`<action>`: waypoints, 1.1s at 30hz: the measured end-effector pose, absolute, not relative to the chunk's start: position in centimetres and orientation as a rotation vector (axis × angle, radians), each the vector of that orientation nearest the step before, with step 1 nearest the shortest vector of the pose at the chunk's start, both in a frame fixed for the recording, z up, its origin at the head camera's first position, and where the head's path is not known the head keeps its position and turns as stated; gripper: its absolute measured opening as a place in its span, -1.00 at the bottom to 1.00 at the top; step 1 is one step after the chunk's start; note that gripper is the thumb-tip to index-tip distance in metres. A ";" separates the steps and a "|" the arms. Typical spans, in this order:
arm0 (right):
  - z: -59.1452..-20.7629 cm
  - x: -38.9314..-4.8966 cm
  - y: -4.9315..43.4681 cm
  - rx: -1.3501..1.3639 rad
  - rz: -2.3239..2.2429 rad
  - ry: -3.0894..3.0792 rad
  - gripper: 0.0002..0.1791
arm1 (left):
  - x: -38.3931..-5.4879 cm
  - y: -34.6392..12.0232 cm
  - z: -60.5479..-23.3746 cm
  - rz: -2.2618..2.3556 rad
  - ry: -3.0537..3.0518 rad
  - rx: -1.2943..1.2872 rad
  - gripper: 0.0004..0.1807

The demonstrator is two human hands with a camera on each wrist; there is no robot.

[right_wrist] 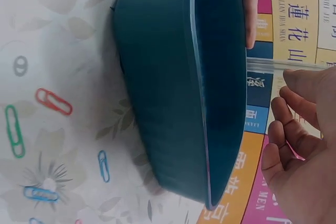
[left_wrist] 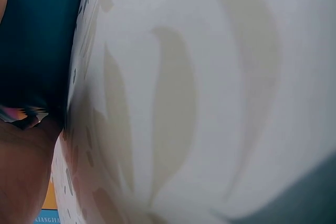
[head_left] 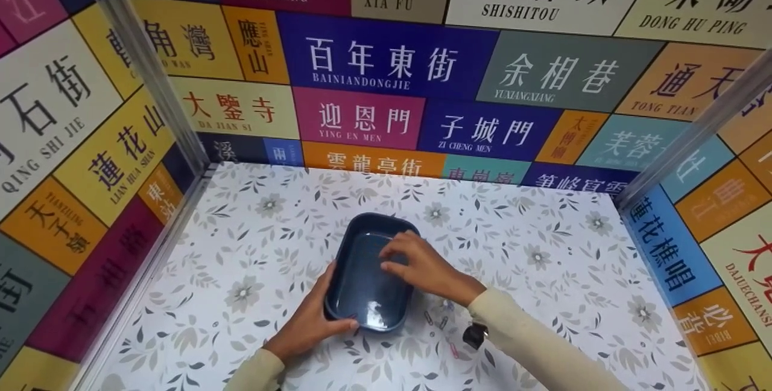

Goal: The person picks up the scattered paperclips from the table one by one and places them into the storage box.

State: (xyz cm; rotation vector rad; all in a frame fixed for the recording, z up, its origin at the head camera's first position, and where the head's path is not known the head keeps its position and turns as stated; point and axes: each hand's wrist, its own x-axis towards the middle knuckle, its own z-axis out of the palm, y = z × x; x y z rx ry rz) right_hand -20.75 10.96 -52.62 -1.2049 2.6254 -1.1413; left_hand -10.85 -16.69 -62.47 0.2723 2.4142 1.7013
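A deep rectangular dish (head_left: 368, 276), dark blue-teal, stands on the patterned tabletop in the head view. My left hand (head_left: 310, 315) holds it by the left side, with the thumb at the near rim. In the left wrist view, part of that hand (left_wrist: 23, 156) shows beside the dish wall (left_wrist: 37, 40). Over the dish's right half hovers my right hand (head_left: 422, 261), thumb and fingers loosely bent with a gap between them. The right wrist view shows that hand (right_wrist: 304, 129) close to the rim, with nothing visible in its fingers.
Right of the dish lie several paper clips, among them a red clip (right_wrist: 53, 101), a green clip (right_wrist: 14, 131) and a blue clip (right_wrist: 104, 166). Panels covered in place-name signs (head_left: 386, 59) enclose the table (head_left: 241, 246) at the back and sides.
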 end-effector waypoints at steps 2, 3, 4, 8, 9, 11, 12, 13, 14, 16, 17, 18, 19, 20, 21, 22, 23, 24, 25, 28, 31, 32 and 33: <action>-52.7 -20.5 11.5 -1.217 -1.170 2.634 -0.83 | -10.8 -16.7 -62.5 1.694 2.425 0.276 0.48; -52.7 -20.4 11.7 -1.214 -1.180 2.636 -0.83 | -10.8 -16.7 -62.5 1.690 2.430 0.275 0.48; -52.7 -20.3 11.9 -1.209 -1.190 2.638 -0.83 | -10.8 -16.7 -62.5 1.684 2.436 0.275 0.49; -52.7 -19.8 12.7 -1.201 -1.235 2.658 -0.83 | -10.7 -16.7 -62.5 1.704 2.442 0.283 0.48; -52.8 -19.6 12.9 -1.200 -1.250 2.662 -0.83 | -10.7 -16.7 -62.6 1.713 2.438 0.289 0.48; -52.9 -19.4 13.5 -1.200 -1.276 2.676 -0.83 | -10.8 -16.6 -62.6 1.729 2.433 0.299 0.47; -53.0 -19.3 13.8 -1.197 -1.289 2.681 -0.83 | -10.8 -16.6 -62.5 1.733 2.431 0.303 0.47; -53.1 -19.2 14.1 -1.189 -1.301 2.685 -0.83 | -10.8 -16.6 -62.5 1.735 2.431 0.303 0.46; -53.3 -19.1 14.5 -1.180 -1.311 2.688 -0.83 | -10.8 -16.5 -62.5 1.731 2.431 0.300 0.47; -53.5 -18.9 15.2 -1.155 -1.326 2.698 -0.84 | -10.8 -16.5 -62.4 1.727 2.436 0.305 0.47; -53.6 -18.8 15.6 -1.135 -1.334 2.701 -0.84 | -10.8 -16.5 -62.5 1.721 2.437 0.303 0.47; -53.8 -18.7 15.9 -1.120 -1.343 2.705 -0.84 | -10.7 -16.5 -62.5 1.724 2.441 0.309 0.46; -53.9 -18.6 16.3 -1.103 -1.352 2.709 -0.83 | -10.7 -16.5 -62.5 1.720 2.444 0.309 0.46; -54.1 -18.5 16.7 -1.087 -1.362 2.712 -0.83 | -10.7 -16.5 -62.5 1.718 2.446 0.309 0.46; -54.2 -18.5 17.0 -1.067 -1.373 2.716 -0.82 | -10.7 -16.5 -62.5 1.715 2.447 0.312 0.46; -54.4 -18.4 17.3 -1.054 -1.385 2.720 -0.82 | -10.7 -16.5 -62.5 1.714 2.447 0.311 0.46; -54.6 -18.3 17.6 -1.035 -1.391 2.728 -0.83 | -10.7 -16.5 -62.6 1.716 2.446 0.311 0.46; -54.8 -18.2 17.9 -1.020 -1.398 2.736 -0.83 | -10.7 -16.5 -62.5 1.723 2.443 0.315 0.46; -55.0 -18.1 18.2 -1.006 -1.402 2.744 -0.84 | -10.7 -16.5 -62.6 1.724 2.442 0.314 0.46; -55.8 -17.8 19.0 -0.979 -1.413 2.771 -0.85 | -10.7 -16.6 -62.7 1.735 2.437 0.316 0.46; -56.5 -17.4 19.8 -0.936 -1.433 2.784 -0.84 | -10.7 -16.6 -62.7 1.735 2.443 0.313 0.47; -56.7 -17.2 20.1 -0.924 -1.438 2.790 -0.83 | -10.8 -16.6 -62.8 1.730 2.445 0.312 0.47; -56.9 -17.1 20.3 -0.913 -1.443 2.794 -0.83 | -10.8 -16.6 -62.8 1.727 2.448 0.313 0.47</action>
